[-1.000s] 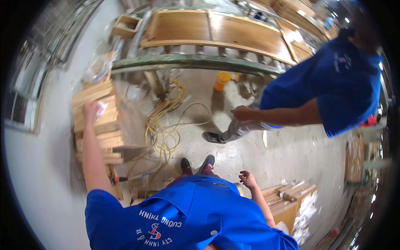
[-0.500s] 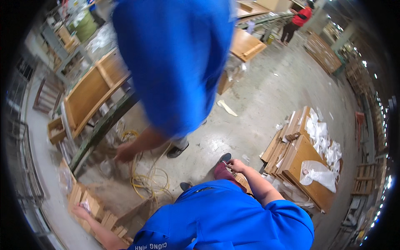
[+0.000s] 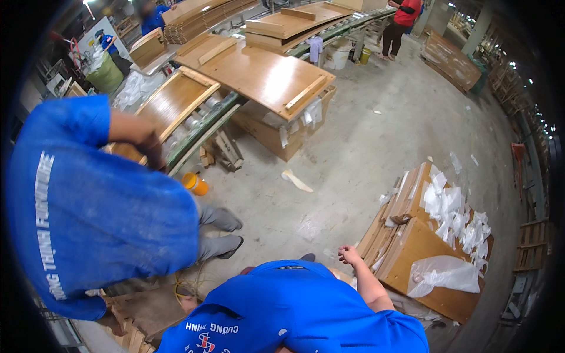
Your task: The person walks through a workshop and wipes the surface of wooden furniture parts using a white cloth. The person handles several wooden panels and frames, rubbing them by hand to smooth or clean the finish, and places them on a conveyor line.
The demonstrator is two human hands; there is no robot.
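My right hand (image 3: 349, 255) is held out over the concrete floor, left of a stack of wooden panels (image 3: 406, 259). Its fingers are loosely bent and apart, and no object shows in them. Of my left hand (image 3: 188, 303) only a small patch shows beside my blue shirt, near the yellow hose (image 3: 197, 283); its fingers are hidden. A brown board (image 3: 147, 306) and short wooden pieces (image 3: 134, 340) are close to it. A co-worker in a blue shirt (image 3: 118, 217) bends at my left, one hand low by those pieces and the other arm over the roller conveyor (image 3: 203, 132).
Wooden panels (image 3: 265, 73) lie on the conveyor and on a carton (image 3: 282, 138). An orange container (image 3: 195, 184) stands near the co-worker's feet. White wrapping (image 3: 444, 276) covers part of the right stack. A person in red (image 3: 403, 23) stands far back.
The co-worker has moved from in front of me to my left and bends down. My left hand has drawn back from the wooden pieces. My right hand has moved slightly right.
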